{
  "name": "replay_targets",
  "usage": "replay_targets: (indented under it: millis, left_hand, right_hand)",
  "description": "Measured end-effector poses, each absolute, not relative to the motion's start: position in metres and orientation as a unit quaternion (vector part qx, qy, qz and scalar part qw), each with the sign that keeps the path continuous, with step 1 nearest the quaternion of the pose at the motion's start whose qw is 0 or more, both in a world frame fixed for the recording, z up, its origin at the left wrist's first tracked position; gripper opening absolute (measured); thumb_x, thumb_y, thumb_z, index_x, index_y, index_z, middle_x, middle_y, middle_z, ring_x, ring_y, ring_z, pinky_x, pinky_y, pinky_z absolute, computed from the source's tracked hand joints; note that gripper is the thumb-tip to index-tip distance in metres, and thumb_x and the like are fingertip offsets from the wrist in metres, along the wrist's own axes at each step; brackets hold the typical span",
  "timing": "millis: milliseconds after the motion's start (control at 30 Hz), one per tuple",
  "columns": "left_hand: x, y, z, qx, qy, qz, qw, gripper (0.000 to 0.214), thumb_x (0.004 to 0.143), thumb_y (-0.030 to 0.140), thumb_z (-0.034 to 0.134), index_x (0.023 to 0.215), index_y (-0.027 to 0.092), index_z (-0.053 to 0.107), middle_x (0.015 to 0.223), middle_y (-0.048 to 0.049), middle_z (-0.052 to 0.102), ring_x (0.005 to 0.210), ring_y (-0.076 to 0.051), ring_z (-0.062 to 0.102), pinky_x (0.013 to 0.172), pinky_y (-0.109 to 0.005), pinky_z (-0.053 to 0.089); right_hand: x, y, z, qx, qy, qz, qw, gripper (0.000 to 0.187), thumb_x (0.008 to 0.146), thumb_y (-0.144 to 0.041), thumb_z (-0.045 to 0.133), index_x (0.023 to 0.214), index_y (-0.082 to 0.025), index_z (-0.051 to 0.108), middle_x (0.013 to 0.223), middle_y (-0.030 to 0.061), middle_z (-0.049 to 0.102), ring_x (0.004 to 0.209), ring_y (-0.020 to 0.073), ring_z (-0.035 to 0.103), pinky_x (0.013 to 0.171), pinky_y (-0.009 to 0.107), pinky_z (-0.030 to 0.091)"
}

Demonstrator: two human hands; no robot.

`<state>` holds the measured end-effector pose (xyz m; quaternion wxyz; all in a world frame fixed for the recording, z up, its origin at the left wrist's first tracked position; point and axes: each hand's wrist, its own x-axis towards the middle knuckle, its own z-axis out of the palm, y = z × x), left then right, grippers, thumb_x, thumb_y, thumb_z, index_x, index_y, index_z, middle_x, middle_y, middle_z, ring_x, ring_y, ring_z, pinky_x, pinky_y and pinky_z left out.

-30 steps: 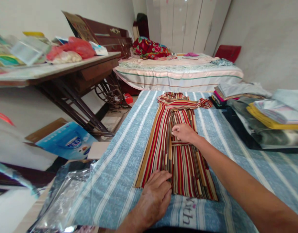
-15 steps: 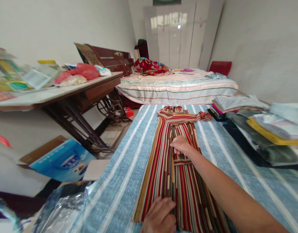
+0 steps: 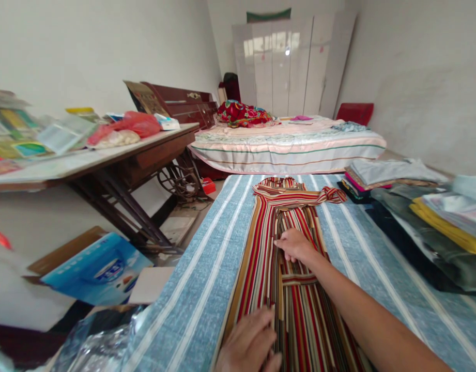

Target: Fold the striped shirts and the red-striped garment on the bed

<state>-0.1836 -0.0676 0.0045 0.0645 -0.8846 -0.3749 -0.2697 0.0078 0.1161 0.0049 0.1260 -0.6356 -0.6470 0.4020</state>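
A long garment with red, tan and white stripes [image 3: 269, 258] lies folded lengthwise on a blue striped cloth [image 3: 206, 279]. A knotted sash of the same fabric [image 3: 300, 195] crosses its far end. My right hand [image 3: 295, 245] presses on the garment's middle, fingers curled down onto the fabric. My left hand [image 3: 248, 342] lies flat on the near end, fingers stretched out, partly cut off by the frame's bottom edge.
Stacks of folded cloth [image 3: 424, 206] sit at the right. A wooden sewing table [image 3: 117, 155] with clutter stands at the left, a blue box [image 3: 98, 268] and plastic wrap [image 3: 94, 341] on the floor below. A bed [image 3: 288, 142] is beyond.
The view has tilted upward, so the hands sit lower in the frame. My right hand has slid a little farther along the garment; my left hand stays pressed on the near end.
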Motion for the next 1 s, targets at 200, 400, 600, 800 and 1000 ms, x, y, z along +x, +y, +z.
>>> replay_targets:
  millis: [200,400,600,800,1000]
  left_hand:
    - [-0.19,-0.043,-0.015,-0.875,-0.429,-0.138,0.177,0.067,0.075,0.058,0.058,0.131,0.024,0.046,0.138,-0.0116,0.046,0.124,-0.031,0.043,0.1,-0.046,0.038]
    - [-0.188,-0.049,-0.021,-0.878,-0.455,-0.095,0.113,0.065,0.078,0.053,0.057,0.136,0.034,0.038,0.144,-0.0084,0.038,0.129,-0.032,0.036,0.104,-0.051,0.028]
    - [-0.182,-0.048,-0.015,-0.879,-0.466,-0.067,0.08,0.062,0.08,0.049,0.058,0.137,0.034,0.038,0.145,-0.0104,0.036,0.131,-0.033,0.032,0.101,-0.055,0.028]
    - [-0.181,-0.049,-0.013,-0.88,-0.465,-0.06,0.076,0.061,0.079,0.047,0.058,0.136,0.034,0.039,0.145,-0.0114,0.035,0.132,-0.034,0.03,0.1,-0.057,0.03]
    - [-0.181,-0.05,-0.01,-0.881,-0.464,-0.064,0.071,0.061,0.08,0.045,0.059,0.136,0.034,0.039,0.149,-0.0099,0.027,0.133,-0.033,0.028,0.103,-0.054,0.028]
  right_hand:
    - [0.019,0.118,0.018,-0.623,-0.649,0.389,0.2,0.026,0.081,-0.032,0.054,0.06,-0.018,0.057,0.037,-0.0036,0.053,0.032,0.0081,0.048,0.038,0.016,0.036]
    - [0.066,0.124,0.052,-0.615,-0.629,0.342,0.332,0.025,0.086,-0.032,0.044,0.069,-0.017,0.055,0.049,-0.0021,0.058,0.039,0.0069,0.049,0.041,0.016,0.037]
    - [0.078,0.096,0.048,-0.571,-0.672,0.316,0.349,0.022,0.082,-0.034,0.049,0.072,-0.016,0.058,0.055,-0.0019,0.059,0.048,0.0093,0.052,0.051,0.019,0.041]
    - [0.068,0.063,0.039,-0.549,-0.724,0.244,0.34,0.013,0.081,-0.028,0.053,0.079,-0.019,0.063,0.074,-0.0005,0.065,0.069,0.0127,0.057,0.069,0.024,0.042]
    - [0.059,0.051,0.016,-0.475,-0.846,0.136,0.2,0.03,0.081,-0.031,0.057,0.106,-0.016,0.063,0.119,0.0118,0.058,0.114,0.0233,0.05,0.097,0.038,0.035]
